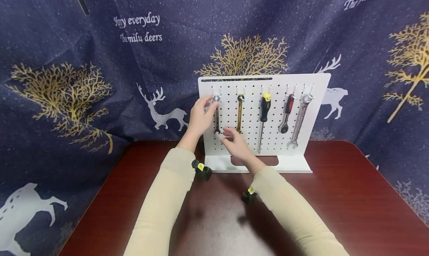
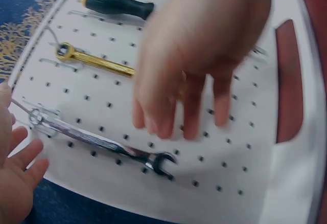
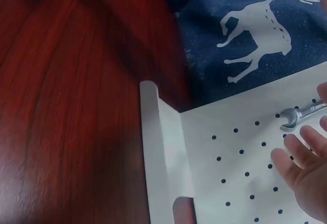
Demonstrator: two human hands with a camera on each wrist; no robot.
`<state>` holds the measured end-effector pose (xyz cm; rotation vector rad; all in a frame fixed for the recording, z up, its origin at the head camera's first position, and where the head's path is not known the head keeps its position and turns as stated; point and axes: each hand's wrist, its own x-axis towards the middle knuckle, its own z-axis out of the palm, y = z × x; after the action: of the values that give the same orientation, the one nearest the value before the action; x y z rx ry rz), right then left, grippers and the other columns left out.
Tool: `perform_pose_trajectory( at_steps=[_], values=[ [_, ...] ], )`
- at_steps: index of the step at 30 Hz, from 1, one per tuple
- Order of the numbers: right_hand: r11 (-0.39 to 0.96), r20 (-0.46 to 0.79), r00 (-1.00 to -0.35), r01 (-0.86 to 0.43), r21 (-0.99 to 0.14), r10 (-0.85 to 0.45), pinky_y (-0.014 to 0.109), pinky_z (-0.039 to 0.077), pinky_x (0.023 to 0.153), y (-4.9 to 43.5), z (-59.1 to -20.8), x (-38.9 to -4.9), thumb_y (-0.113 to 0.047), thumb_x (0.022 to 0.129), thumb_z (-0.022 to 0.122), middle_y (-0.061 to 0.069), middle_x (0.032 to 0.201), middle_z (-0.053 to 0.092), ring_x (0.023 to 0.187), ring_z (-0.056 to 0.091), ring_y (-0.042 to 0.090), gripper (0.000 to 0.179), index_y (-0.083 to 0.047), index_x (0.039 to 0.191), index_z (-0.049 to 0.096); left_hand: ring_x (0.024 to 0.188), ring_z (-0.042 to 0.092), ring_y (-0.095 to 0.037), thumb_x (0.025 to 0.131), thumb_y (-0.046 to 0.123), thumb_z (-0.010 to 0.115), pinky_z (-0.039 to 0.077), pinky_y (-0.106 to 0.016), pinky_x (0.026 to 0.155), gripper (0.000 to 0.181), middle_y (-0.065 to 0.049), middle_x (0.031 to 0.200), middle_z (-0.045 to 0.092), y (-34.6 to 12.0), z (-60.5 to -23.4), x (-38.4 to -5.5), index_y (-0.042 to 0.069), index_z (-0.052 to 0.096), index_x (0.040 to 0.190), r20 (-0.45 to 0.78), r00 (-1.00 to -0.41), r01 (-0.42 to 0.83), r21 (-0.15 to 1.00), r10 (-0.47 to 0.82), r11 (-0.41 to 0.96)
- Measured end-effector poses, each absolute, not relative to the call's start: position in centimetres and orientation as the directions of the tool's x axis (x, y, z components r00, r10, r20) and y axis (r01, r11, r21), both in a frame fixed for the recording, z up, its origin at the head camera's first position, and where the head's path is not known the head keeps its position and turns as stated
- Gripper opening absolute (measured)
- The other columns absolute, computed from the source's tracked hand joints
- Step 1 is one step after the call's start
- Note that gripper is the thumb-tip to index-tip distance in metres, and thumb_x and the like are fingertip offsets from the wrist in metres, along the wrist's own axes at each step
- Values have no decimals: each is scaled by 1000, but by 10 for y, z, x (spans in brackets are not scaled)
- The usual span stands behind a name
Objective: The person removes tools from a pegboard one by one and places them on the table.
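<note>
A silver combination wrench (image 1: 216, 116) hangs by its ring end from a hook at the left of the white pegboard (image 1: 209, 141). Beside that ring end is my left hand (image 1: 199, 118), its thumb and fingers spread; in the left wrist view a small gap shows between the fingers and the silver wrench (image 2: 94, 140). My right hand (image 1: 236, 145) hovers before the lower board, between the silver wrench and a gold wrench (image 1: 239, 116), fingers loosely bent and holding nothing. In the right wrist view, the silver wrench's open jaw end appears just beyond those fingers (image 3: 286, 165).
Further right on the board hang a screwdriver (image 1: 264, 108) with a dark green and yellow handle, a ratchet (image 1: 286, 114) with a red and black handle, and a large wrench (image 1: 299, 120). The board stands on a reddish-brown table (image 1: 214, 226) before a dark blue patterned cloth (image 1: 174, 62).
</note>
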<state>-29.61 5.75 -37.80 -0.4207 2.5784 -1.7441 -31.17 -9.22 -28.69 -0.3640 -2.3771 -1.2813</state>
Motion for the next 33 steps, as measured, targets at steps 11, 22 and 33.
perform_pose_trajectory(
  at_steps=[11,22,33],
  values=[
    [263,147,-958,-213,-941,-248,45,46,101,48,-387,-302,-13,95,51,15,147,39,129,46,35,54,-10,145,31,119,55,-24,100,30,45,48,-35,99,39,-11,134,50,-92,-273,-324,7,57,129,378,-924,348,756,66,555],
    [142,20,-963,-60,-988,-269,50,42,103,36,-388,-306,-12,97,48,11,147,37,130,42,30,52,-17,147,31,131,43,-26,101,29,42,38,-39,109,42,-14,144,39,-96,-253,-325,6,50,136,246,-955,297,737,168,607],
    [136,25,-967,-61,-989,-253,50,46,98,29,-391,-311,-10,97,49,12,145,37,125,46,31,49,-14,143,34,118,51,-25,99,27,45,46,-40,98,38,-13,138,46,-96,-249,-326,5,57,128,285,-945,318,682,160,659]
  ],
)
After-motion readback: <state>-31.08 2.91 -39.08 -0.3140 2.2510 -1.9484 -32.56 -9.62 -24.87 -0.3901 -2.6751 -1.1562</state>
